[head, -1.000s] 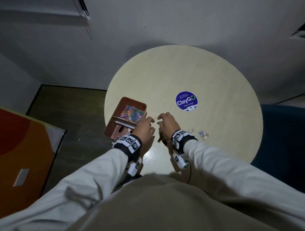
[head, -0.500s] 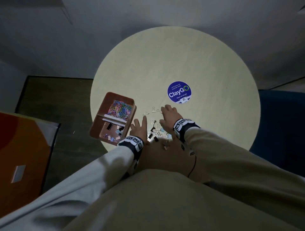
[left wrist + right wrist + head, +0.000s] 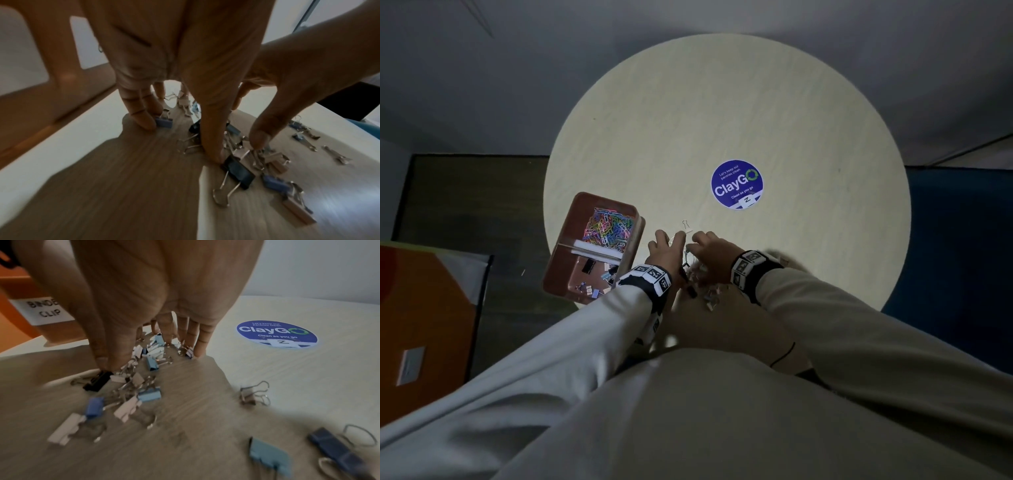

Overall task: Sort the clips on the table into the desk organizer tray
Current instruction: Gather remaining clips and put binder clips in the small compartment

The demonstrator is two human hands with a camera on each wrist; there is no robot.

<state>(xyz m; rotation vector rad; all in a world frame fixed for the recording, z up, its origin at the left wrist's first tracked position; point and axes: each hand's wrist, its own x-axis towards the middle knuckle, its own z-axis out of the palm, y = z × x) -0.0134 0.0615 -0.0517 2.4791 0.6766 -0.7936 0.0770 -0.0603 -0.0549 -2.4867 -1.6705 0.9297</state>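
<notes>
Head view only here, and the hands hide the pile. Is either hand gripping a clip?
Observer: No. The left hand has straight fingers pointing down; one fingertip touches a blue binder clip.
Operator: The right?
Observer: The right hand is open too, its thumb tip against a black clip in the pile.
Operator: Any tray label?
Observer: Yes, a label on the tray wall reads BINDE CLIP, partly hidden.

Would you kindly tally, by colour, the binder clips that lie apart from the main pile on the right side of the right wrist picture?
Pale clip: 1
Light blue clip: 1
Dark blue clip: 1
Total: 3
</notes>
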